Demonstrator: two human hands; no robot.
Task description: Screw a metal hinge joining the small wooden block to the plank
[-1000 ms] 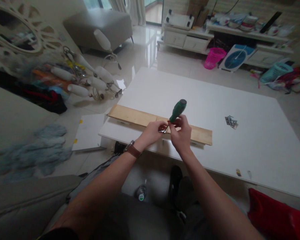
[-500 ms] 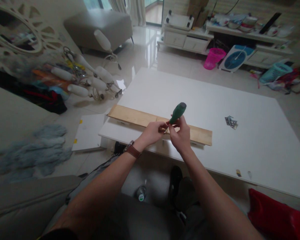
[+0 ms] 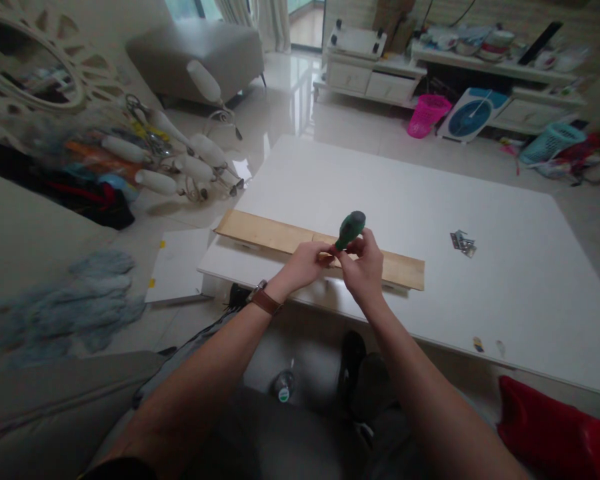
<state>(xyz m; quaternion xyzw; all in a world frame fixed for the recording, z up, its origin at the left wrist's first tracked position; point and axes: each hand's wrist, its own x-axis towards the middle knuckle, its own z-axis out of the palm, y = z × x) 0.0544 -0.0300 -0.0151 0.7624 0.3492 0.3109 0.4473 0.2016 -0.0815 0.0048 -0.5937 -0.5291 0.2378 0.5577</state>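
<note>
A long wooden board (image 3: 265, 231) lies near the front edge of the white table (image 3: 430, 200). Over its middle, my right hand (image 3: 363, 270) is closed round the lower part of a green-handled screwdriver (image 3: 350, 229), whose handle points up and away from me. My left hand (image 3: 303, 264) is pinched at the screwdriver's tip, just above the board. What the fingertips hold there is hidden. A brown-strapped watch (image 3: 266, 299) sits on my left wrist.
A small heap of metal brackets (image 3: 463, 243) lies on the table to the right. A white panel (image 3: 176, 263) and a lamp with white shades (image 3: 180, 160) lie on the floor at the left. A red bag (image 3: 555, 433) is at lower right.
The screwdriver handle has dropped slightly and tipped towards the left. The metal tip seen between my fingers a second ago is now covered by them. Both hands stay over the board.
</note>
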